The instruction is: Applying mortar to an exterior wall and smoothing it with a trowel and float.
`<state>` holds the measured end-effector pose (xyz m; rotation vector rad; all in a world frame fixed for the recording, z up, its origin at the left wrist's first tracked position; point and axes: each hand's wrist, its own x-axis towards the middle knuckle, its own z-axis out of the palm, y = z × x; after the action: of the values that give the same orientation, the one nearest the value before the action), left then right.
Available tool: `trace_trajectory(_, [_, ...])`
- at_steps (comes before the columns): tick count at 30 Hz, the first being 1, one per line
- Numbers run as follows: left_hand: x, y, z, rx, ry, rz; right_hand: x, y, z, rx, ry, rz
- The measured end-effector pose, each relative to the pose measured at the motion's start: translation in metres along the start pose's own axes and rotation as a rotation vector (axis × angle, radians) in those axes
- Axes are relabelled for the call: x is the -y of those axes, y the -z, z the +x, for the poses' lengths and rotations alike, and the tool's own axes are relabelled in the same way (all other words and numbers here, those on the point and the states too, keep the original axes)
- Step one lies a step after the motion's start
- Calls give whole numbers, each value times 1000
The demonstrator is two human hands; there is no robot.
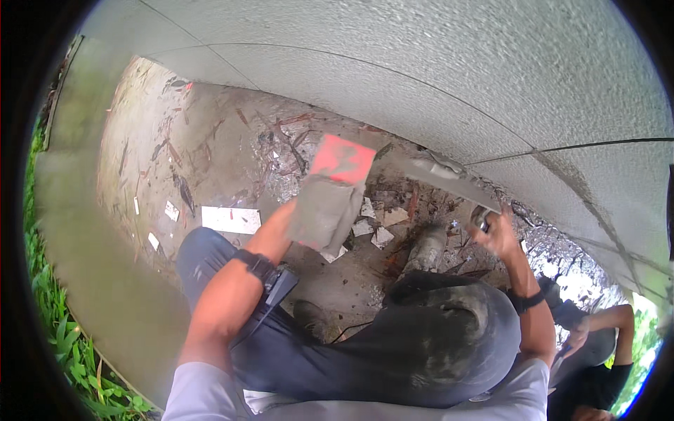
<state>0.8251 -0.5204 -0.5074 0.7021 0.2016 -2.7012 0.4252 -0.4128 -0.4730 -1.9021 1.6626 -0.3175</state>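
My left hand holds up a plasterer's hawk from below, its fingers hidden under the board. Grey wet mortar covers the near part of the hawk, while the red far end of the hawk is only smeared with it. In my right hand is a steel plastering trowel; the fingers wrap its handle. The trowel's long blade, blurred by motion, points left and away from me, close to the foot of the grey textured wall. Hawk and trowel are apart.
Broken white board pieces, tile-like scraps and red-brown chips litter the dirty concrete floor. My dark-trousered knees are bent close below my hands. Another person's arm shows at lower right. Grass lines the left edge.
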Motion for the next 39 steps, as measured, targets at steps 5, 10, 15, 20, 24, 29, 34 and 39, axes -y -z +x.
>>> trace_trajectory(5, [9, 3, 8, -150, -194, 237, 79, 14, 9, 264, -68, 287])
trace_trajectory(10, [9, 3, 26, -81, -255, 493, 95, 12, 19, 500, -210, 131])
trace_trajectory(15, [10, -42, 33, -149, -178, 523, 88, 1, 2, 171, 36, -22])
trace_trajectory(20, [11, -103, 10, -312, -180, 535, 78, -5, -7, 47, 83, -96])
trace_trajectory(24, [4, -98, 7, -258, -184, 674, 73, -2, -9, 11, 169, -126])
trace_trajectory(29, [-2, -78, 3, -236, -147, 912, 43, -29, -19, 32, 156, -205])
trace_trajectory(34, [-3, -64, -1, -184, -44, 854, 6, -60, -21, -79, 196, -155])
trace_trajectory(39, [-2, -28, -16, -212, -34, 1112, -49, -74, -13, -221, 68, -234])
